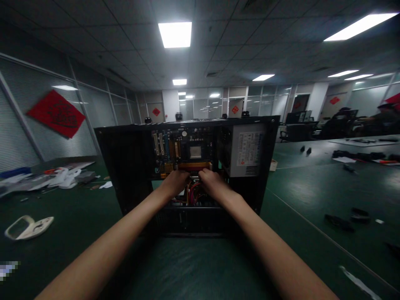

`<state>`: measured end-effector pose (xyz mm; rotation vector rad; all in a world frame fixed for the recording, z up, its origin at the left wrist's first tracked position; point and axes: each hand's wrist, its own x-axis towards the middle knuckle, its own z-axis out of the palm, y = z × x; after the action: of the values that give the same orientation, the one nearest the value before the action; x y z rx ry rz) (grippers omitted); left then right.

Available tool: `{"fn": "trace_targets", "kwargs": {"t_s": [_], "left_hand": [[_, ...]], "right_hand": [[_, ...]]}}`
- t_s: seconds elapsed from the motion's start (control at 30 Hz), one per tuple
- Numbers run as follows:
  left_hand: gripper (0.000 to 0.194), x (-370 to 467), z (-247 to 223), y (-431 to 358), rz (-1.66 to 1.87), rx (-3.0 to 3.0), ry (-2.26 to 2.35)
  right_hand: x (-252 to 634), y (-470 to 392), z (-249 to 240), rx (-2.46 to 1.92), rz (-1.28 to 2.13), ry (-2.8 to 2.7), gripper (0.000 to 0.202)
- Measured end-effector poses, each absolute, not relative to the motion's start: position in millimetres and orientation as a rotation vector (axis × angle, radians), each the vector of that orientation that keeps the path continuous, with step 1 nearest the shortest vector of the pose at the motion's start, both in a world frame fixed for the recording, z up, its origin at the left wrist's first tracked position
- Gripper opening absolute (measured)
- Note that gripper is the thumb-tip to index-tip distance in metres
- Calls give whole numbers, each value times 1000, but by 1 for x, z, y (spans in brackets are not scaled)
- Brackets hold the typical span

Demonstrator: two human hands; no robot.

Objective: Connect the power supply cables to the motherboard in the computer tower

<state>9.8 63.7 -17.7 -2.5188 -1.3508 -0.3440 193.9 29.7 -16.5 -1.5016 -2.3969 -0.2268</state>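
An open black computer case [108, 166] stands on the table in front of me. Inside it is the motherboard [200, 139], with a square silver processor spot [196, 152] and several expansion slots [158, 144]. Both my hands reach into the case at the motherboard's lower edge, just under the red and yellow memory slots [196, 166]. My left hand [177, 181] and my right hand [212, 181] have their fingers curled and pinched a little apart. What their fingertips grip is hidden. Red and yellow wires [194, 193] bunch between and below them.
A silver power supply [245, 152] fills the case's upper right corner. Papers and plastic bags [65, 177] lie at left, above a white-framed item [29, 228]. Dark small parts [339, 222] lie on the green table [300, 200] at right. People sit farther back on the right.
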Motion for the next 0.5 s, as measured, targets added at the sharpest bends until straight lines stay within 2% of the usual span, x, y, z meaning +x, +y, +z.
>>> {"fn": "trace_targets", "kwargs": {"t_s": [0.3, 0.5], "left_hand": [[27, 9, -21, 65, -403, -2579, -1350], [19, 4, -21, 70, -454, -2549, -1397]], "right_hand": [[188, 22, -19, -1426, -315, -2498, 33], [194, 34, -13, -1433, -465, -2571, 26]]}}
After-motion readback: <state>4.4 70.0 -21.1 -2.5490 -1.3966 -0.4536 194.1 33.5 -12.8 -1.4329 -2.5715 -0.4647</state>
